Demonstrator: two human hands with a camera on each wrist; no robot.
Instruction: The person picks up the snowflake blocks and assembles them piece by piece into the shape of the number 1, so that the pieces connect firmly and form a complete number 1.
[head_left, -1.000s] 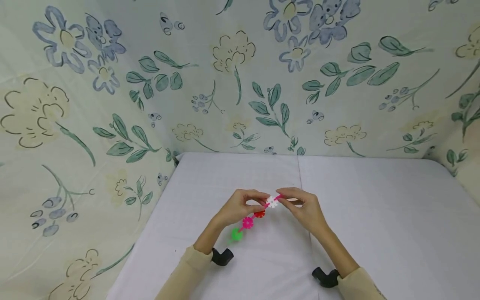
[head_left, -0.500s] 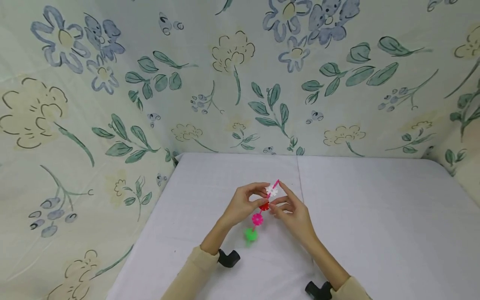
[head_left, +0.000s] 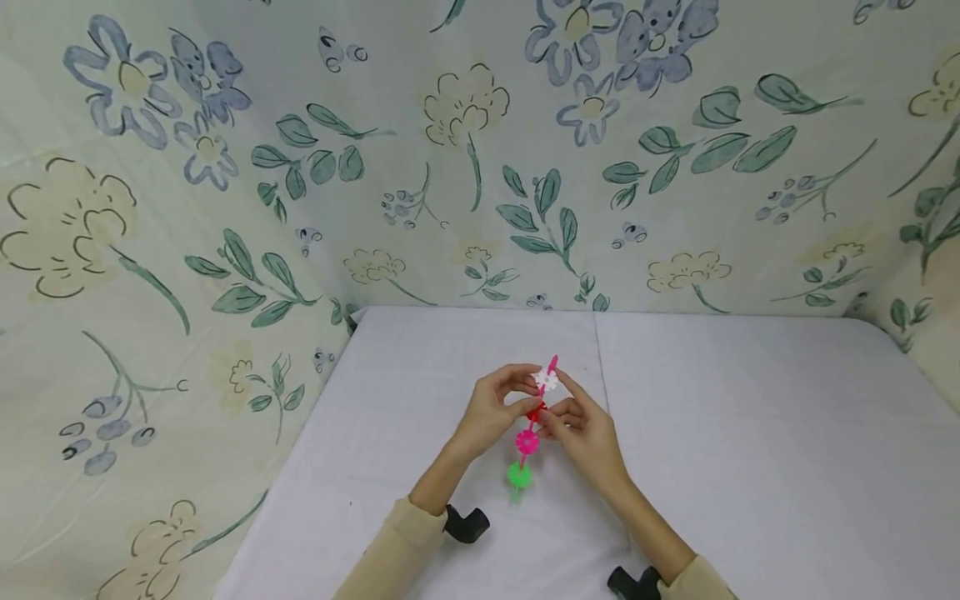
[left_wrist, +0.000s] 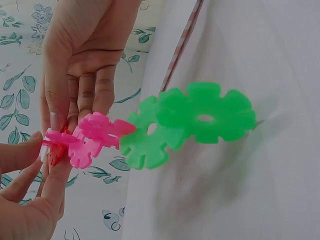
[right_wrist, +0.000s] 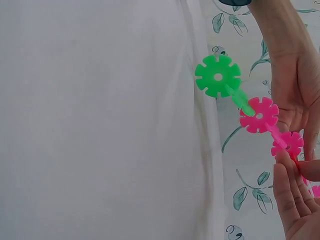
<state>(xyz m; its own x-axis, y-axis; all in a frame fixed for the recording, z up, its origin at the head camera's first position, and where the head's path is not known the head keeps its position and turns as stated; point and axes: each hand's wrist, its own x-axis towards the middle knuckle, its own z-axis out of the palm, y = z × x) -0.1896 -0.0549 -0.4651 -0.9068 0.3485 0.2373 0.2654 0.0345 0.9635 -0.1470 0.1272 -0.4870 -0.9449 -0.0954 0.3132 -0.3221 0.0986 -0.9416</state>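
A chain of notched plastic snowflake discs runs down between the hands: a pink disc [head_left: 553, 364] at the top, then a white disc [head_left: 548, 380], a red disc [head_left: 534, 413], another pink disc [head_left: 527, 442] and a green disc [head_left: 520, 475] at the lower end. My left hand [head_left: 483, 417] pinches the chain near the white and red discs with thumb and index finger. From the other side my right hand [head_left: 592, 442] holds it, index finger by the white disc, thumb by the red. Fingers partly hide the red disc. Two interlocked green discs [left_wrist: 207, 112] hang free in the left wrist view.
A white cloth covers the table [head_left: 750, 417]. Behind it hangs a floral curtain [head_left: 465, 167], which also runs along the left side. Black wrist mounts [head_left: 467, 526] sit by both beige sleeves [head_left: 397, 546].
The chain has swung from slanting to nearly upright, its green end moving right. My right hand has shifted left and down from the top pink disc toward the red one. The left hand moved slightly right.
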